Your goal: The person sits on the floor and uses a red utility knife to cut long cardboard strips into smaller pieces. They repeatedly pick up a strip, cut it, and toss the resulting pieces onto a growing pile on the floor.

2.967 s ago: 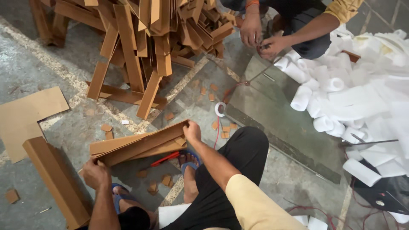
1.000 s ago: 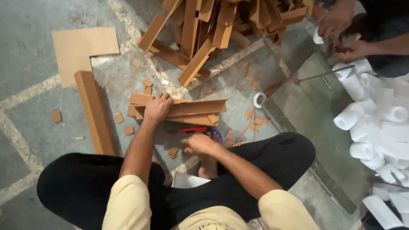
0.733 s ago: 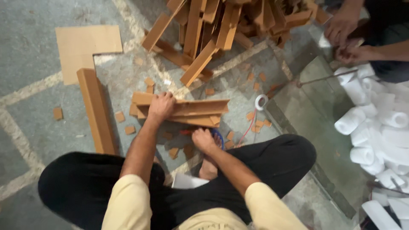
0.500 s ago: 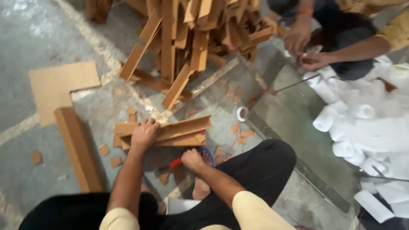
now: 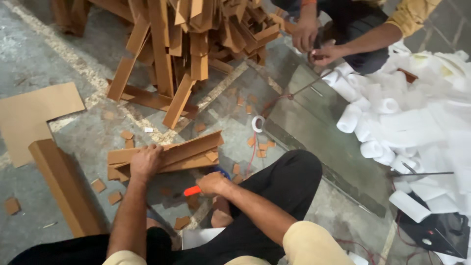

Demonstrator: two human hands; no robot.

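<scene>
Grey floor with cardboard bits; left hand [image 5: 145,162] still pressing flat on cardboard strips [image 5: 169,154], right hand [image 5: 212,183] now closed round red-handled tool [image 5: 192,191], moved in beside strips

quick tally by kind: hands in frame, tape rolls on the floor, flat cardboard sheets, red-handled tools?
Hands: 4 (the person's left hand on the cardboard angle strips, right hand on the red-handled tool, plus a co-worker's two hands)
Tape rolls: 1 (white tape roll)
Flat cardboard sheets: 1 (flat cardboard sheet)
Red-handled tools: 1
Total: 7
</scene>
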